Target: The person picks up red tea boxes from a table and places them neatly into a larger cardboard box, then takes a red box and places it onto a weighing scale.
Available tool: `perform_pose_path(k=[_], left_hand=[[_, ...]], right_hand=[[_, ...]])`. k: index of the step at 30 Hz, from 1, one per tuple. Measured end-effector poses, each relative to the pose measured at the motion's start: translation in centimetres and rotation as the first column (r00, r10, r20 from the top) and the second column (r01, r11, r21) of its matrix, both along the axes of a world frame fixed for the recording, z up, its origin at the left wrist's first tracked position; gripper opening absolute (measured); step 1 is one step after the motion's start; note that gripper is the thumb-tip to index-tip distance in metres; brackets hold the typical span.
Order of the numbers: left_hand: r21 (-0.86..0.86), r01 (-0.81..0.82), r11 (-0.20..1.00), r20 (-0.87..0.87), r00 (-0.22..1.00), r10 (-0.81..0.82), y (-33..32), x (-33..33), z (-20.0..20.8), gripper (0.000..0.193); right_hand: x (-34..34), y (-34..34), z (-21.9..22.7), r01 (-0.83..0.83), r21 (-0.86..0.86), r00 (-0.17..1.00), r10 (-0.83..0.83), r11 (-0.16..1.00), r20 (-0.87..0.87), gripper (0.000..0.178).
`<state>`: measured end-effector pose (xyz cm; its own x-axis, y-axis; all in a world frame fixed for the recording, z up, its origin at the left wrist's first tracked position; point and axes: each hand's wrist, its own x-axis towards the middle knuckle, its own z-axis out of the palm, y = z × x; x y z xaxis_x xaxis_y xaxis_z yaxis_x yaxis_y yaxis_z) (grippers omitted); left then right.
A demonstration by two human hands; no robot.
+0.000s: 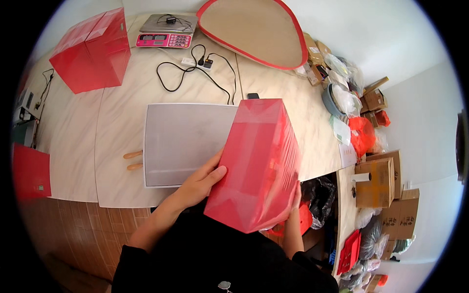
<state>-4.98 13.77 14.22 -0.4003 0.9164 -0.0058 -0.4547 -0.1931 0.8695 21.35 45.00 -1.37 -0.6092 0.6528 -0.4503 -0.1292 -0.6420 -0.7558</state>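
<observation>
A red box (249,161) in shiny clear film is held tilted in front of my body, over the near edge of the table. My left hand (201,181) grips its left side, thumb lying on the top face. On the other side my right hand (296,196) supports the box from the right; most of its fingers are hidden behind it. Wrinkles run through the film along the right face. Partly covered by the box, a flat grey plate (188,141) with a white rim rests on the table. Two wooden handles (133,161) stick out from its left edge.
Stacked film-wrapped red boxes (93,53) stand far left, another red box (31,172) at the left edge. A pink scale (163,40), power strip (198,63) with black cables, and red-rimmed tan panel (249,29) lie behind. Cartons (375,183) and bags crowd the right.
</observation>
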Motion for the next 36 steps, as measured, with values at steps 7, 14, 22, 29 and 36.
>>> perform_pose_path(k=[7, 14, 22, 29, 36], left_hand=[[-0.182, -0.01, 0.983, -0.084, 0.996, -0.005, -0.2, 1.8, -9.0, 0.099], [-0.117, 0.274, 0.955, 0.437, 0.877, -0.199, 2.9, 6.1, -16.3, 0.066], [-0.199, 0.407, 0.891, 0.408, 0.861, -0.303, 3.0, 6.1, -21.0, 0.05], [-0.266, 0.242, 0.933, 0.298, 0.941, -0.159, -2.8, 4.7, -20.0, 0.045], [-0.196, -0.037, 0.98, 0.355, 0.929, 0.106, -6.7, 3.4, -19.2, 0.044]], right_hand=[[-0.6, 5.6, 17.4, -0.067, 0.434, 0.971, -0.041, 0.899, 0.236, 0.071], [-10.0, -5.7, 32.5, -0.588, 0.791, 0.808, 0.074, 0.169, 0.585, 0.104], [-14.0, -10.9, 30.9, -0.703, 0.557, 0.63, -0.024, -0.441, 0.776, 0.084], [-16.2, -10.6, 30.2, -0.682, 0.452, 0.54, 0.02, -0.575, 0.841, 0.093], [-18.7, -12.0, 29.8, -0.675, 0.442, 0.549, -0.003, -0.591, 0.836, 0.094]])
